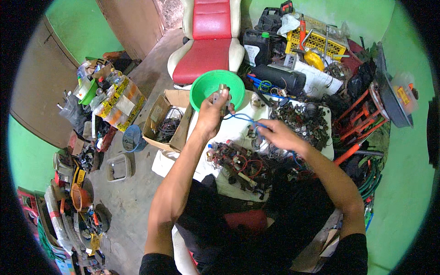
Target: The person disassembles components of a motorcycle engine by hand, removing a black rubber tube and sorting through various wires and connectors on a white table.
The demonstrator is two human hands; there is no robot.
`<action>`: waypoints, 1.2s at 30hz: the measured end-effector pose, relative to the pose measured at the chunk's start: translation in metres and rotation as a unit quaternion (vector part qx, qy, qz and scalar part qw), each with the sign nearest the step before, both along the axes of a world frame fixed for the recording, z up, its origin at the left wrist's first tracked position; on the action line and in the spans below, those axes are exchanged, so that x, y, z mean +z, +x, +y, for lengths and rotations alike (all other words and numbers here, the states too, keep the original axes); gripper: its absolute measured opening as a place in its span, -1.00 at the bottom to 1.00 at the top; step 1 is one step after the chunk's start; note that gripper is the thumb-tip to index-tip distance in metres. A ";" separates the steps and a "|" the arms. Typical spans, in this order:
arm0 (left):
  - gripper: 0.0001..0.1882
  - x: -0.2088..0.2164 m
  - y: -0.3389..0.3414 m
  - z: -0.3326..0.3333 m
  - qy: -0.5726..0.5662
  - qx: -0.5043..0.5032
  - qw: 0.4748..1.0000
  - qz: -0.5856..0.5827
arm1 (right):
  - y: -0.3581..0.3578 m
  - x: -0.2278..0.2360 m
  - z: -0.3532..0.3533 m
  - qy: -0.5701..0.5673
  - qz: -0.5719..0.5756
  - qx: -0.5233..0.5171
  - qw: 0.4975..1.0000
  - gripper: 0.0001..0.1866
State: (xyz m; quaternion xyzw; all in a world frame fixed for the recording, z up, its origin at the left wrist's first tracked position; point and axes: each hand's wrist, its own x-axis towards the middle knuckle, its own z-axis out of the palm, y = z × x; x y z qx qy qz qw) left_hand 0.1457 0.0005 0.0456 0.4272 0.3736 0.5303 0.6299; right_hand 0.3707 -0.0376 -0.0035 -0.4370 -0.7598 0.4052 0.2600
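Observation:
My left hand (pixel 211 115) is closed around a small metal part (pixel 222 87), its brassy end sticking up past the thumb. A blue wire (pixel 242 116) runs from that part across to my right hand (pixel 280 134), whose fingers pinch it. Behind my left hand sits a round green basin (pixel 206 82), partly hidden by the hand and the part. Below both hands, a heap of wires, connectors and small parts (pixel 245 167) lies on a white surface (pixel 198 133).
An open cardboard box (pixel 158 120) with black cables stands left of the basin. A red and white seat (pixel 201 59) is at the back. More dark parts (pixel 305 121) pile up on the right, near an orange metal frame (pixel 362 110). A clear plastic tub (pixel 118 167) lies on the floor.

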 end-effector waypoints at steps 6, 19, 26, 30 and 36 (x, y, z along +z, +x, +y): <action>-0.61 -0.004 0.003 0.004 0.042 0.057 0.997 -0.012 | 0.015 -0.004 0.012 -0.093 0.019 -0.016 0.995 -0.75; -0.52 -0.020 -0.034 0.028 0.288 0.320 0.796 0.425 | -0.024 0.038 -0.025 0.107 0.013 0.001 0.994 -0.78; -0.48 -0.019 0.023 -0.022 0.301 -0.115 0.825 0.464 | -0.005 0.064 -0.031 0.282 0.071 -0.073 0.954 -0.86; -0.38 0.001 0.049 -0.034 0.150 -0.200 0.880 0.403 | 0.016 0.062 -0.021 0.279 0.072 -0.161 0.944 -0.86; -0.21 -0.015 0.049 -0.023 0.108 -0.098 0.925 0.351 | 0.016 0.073 -0.028 0.306 0.055 -0.199 0.929 -0.86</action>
